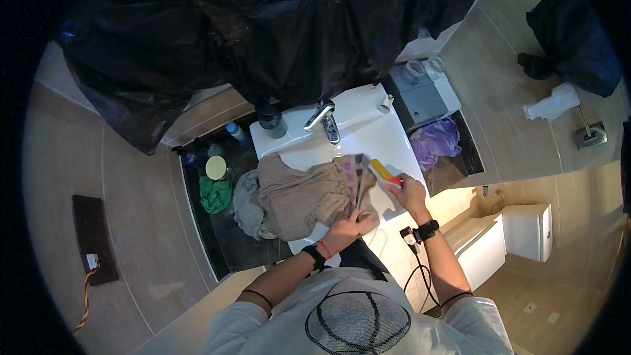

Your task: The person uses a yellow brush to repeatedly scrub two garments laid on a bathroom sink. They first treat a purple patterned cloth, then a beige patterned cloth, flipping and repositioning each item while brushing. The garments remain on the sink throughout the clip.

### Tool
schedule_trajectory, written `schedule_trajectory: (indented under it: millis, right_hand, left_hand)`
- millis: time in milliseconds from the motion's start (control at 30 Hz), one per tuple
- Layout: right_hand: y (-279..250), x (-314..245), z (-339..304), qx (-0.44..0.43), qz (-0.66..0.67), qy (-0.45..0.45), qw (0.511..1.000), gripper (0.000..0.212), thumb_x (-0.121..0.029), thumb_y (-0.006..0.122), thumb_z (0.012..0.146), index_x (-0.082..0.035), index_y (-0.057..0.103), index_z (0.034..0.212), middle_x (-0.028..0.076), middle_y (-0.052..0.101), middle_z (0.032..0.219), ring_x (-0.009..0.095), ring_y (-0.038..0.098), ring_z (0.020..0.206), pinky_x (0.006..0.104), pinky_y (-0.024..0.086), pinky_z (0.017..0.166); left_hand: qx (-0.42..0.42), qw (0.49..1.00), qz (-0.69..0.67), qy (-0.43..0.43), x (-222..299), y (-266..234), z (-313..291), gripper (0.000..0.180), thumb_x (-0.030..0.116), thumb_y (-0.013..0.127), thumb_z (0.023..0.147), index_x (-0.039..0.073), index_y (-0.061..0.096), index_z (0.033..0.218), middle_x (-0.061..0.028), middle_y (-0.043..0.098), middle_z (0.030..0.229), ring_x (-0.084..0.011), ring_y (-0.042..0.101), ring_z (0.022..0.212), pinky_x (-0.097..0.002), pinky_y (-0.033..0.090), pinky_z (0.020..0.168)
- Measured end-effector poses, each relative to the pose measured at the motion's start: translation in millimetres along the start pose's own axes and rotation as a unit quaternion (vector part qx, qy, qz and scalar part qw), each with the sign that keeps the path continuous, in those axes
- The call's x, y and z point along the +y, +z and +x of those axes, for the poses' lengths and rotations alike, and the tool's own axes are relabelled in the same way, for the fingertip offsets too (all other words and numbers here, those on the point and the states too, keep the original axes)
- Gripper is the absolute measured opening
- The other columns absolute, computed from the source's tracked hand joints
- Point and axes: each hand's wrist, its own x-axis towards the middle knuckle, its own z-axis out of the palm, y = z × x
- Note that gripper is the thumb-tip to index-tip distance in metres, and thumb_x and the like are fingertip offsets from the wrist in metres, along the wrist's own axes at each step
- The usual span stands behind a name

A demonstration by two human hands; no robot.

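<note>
A wet-looking brown towel lies bunched across the white washbasin and over its left side. Its right end has a patterned band of pink and dark squares. My left hand is closed on the towel's near edge, below that band. To the right, my right hand grips a yellow, red and white scrub brush. The brush's yellow end points up and left, beside the patterned band. A chrome tap stands behind the towel.
Left of the basin are a grey cloth, a green cloth and a jar with a pale lid. A dark bottle stands behind. At right lie a purple cloth and grey box; a toilet sits lower right.
</note>
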Motion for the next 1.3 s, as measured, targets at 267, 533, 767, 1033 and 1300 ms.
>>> schedule_trajectory:
  millis: [267, 533, 767, 1033, 1300]
  right_hand:
    - [104, -4, 46, -0.032, 0.030, -0.250, 0.967, 0.025, -0.023, 0.069, 0.081, 0.000, 0.062, 0.090, 0.018, 0.063, 0.105, 0.037, 0.057, 0.098, 0.0446, 0.048, 0.083]
    - [133, -46, 11, -0.152, 0.021, -0.287, 0.946, 0.021, -0.009, 0.067, 0.073, 0.000, 0.062, 0.092, 0.021, 0.062, 0.093, 0.038, 0.058, 0.094, 0.0454, 0.049, 0.083]
    - [104, -10, 10, -0.168, -0.040, -0.206, 0.963, 0.030, -0.009, 0.068, 0.073, -0.003, 0.065, 0.102, 0.019, 0.062, 0.098, 0.038, 0.059, 0.094, 0.0437, 0.050, 0.086]
    - [39, 50, -9, -0.083, -0.055, -0.107, 0.989, 0.033, -0.010, 0.073, 0.067, -0.005, 0.067, 0.099, 0.019, 0.062, 0.093, 0.037, 0.059, 0.093, 0.0439, 0.051, 0.081]
    - [15, 74, -33, -0.118, 0.022, -0.003, 0.993, 0.035, -0.013, 0.076, 0.064, -0.003, 0.068, 0.098, 0.022, 0.063, 0.095, 0.039, 0.063, 0.089, 0.0448, 0.052, 0.078]
  left_hand:
    - [-0.090, 0.972, -0.217, -0.034, -33, -54, -57, 0.021, 0.010, 0.063, 0.087, 0.012, 0.067, 0.108, -0.0110, 0.052, 0.112, -0.0333, 0.054, 0.104, -0.0433, 0.045, 0.092]
    - [0.156, 0.932, -0.062, -0.321, -76, -66, -115, 0.023, 0.016, 0.065, 0.085, 0.004, 0.064, 0.105, -0.0285, 0.016, 0.153, -0.0594, 0.014, 0.137, -0.0576, 0.027, 0.111]
    - [0.048, 0.949, 0.118, -0.287, -76, -28, -35, 0.029, 0.020, 0.058, 0.089, 0.009, 0.063, 0.116, -0.0270, 0.028, 0.151, -0.0586, 0.017, 0.137, -0.0661, 0.018, 0.111]
    - [-0.076, 0.975, -0.161, -0.134, -62, 21, 59, 0.041, 0.018, 0.055, 0.087, 0.013, 0.054, 0.127, -0.0185, 0.050, 0.136, -0.0491, 0.024, 0.138, -0.0657, 0.018, 0.110]
    - [-0.101, 0.971, -0.209, 0.050, -11, -19, 67, 0.017, 0.014, 0.056, 0.084, 0.007, 0.058, 0.100, -0.0188, 0.060, 0.115, -0.0388, 0.039, 0.133, -0.0655, 0.030, 0.105]
